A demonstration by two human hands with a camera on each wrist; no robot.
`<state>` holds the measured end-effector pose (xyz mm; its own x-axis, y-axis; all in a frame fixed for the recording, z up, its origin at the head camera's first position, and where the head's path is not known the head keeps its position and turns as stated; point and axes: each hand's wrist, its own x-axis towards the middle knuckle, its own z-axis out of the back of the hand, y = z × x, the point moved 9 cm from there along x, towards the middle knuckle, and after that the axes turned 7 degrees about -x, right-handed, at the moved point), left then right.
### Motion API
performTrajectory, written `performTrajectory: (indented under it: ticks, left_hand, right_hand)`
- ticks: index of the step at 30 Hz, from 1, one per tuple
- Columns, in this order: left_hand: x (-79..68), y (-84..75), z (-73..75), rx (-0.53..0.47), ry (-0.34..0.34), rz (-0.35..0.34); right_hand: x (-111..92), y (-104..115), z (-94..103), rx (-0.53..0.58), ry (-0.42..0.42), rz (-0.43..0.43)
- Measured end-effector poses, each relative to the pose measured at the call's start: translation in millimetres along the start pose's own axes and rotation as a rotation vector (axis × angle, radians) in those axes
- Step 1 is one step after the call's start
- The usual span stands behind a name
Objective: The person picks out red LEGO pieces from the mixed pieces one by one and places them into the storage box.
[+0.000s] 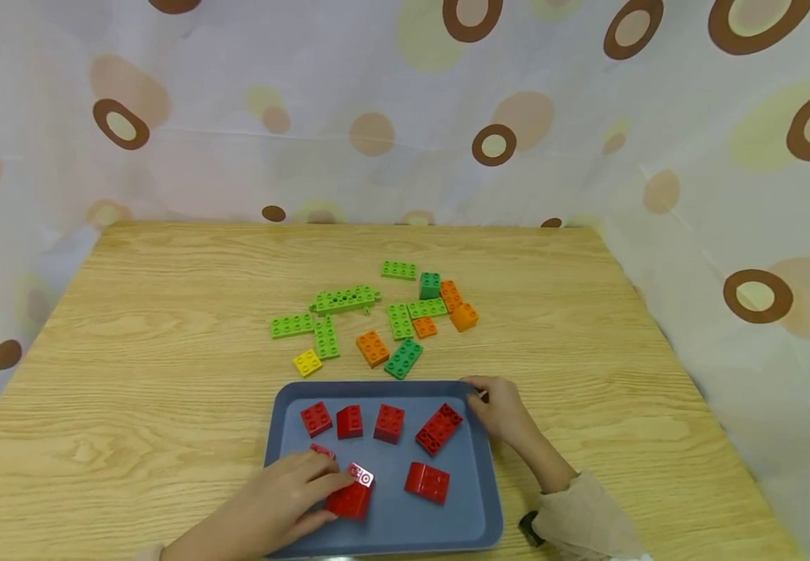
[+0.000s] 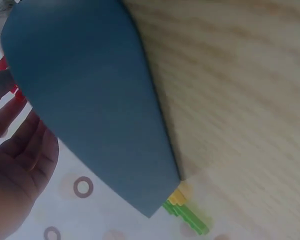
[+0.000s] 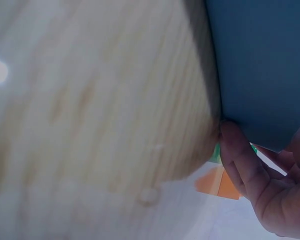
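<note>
A blue-grey tray [image 1: 447, 522] lies at the table's near edge, holding several red toy bricks. My left hand [image 1: 264, 499] reaches over its left side, with thumb and index finger about a red brick [image 1: 351, 502]. Another red brick [image 1: 323, 449] is partly hidden under the other fingers. In the left wrist view, the tray wall [image 2: 90, 100] covers much of that hand's work. At the far right corner, my right hand [image 1: 506, 413] grips the tray's rim. The right wrist view shows its fingers [image 3: 245, 165] against the outer wall.
Beyond the tray lie loose bricks: light green plates [image 1: 345, 300], a dark green brick [image 1: 404, 358], an orange brick [image 1: 373, 348] and a yellow one [image 1: 308, 362]. The wooden table [image 1: 166, 374] meets a dotted cloth [image 1: 320, 117] behind and at the sides.
</note>
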<state>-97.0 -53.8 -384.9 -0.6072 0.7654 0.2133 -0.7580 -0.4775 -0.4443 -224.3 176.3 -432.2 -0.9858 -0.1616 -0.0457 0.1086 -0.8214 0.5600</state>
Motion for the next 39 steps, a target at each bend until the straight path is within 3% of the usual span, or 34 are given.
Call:
performTrajectory:
  ticks: [7, 17, 24, 30, 39]
  left_hand:
    - [-5.3, 8.7, -15.1, -0.024, 0.155, 0.085]
    - [-7.4, 11.7, -23.7, 0.027, 0.144, 0.047]
    - [-7.0, 17.9, -33.9, 0.018, 0.187, 0.094]
    - [-5.9, 19.0, -35.4, 0.035, 0.177, 0.103]
    - [-6.4, 23.5, -39.7, 0.017, 0.270, 0.194]
  right_hand:
    - [2.1, -0.1, -0.3, 0.000, 0.002, 0.010]
    - [4.0, -1.9, -1.1, 0.006, 0.027, 0.004]
    - [6.5, -4.4, -3.0, 0.001, 0.036, -0.017]
    - [7.5, -3.8, -3.9, -0.001, 0.036, -0.019]
    - [8.6, -5.6, -3.5, -0.004, 0.031, -0.045]
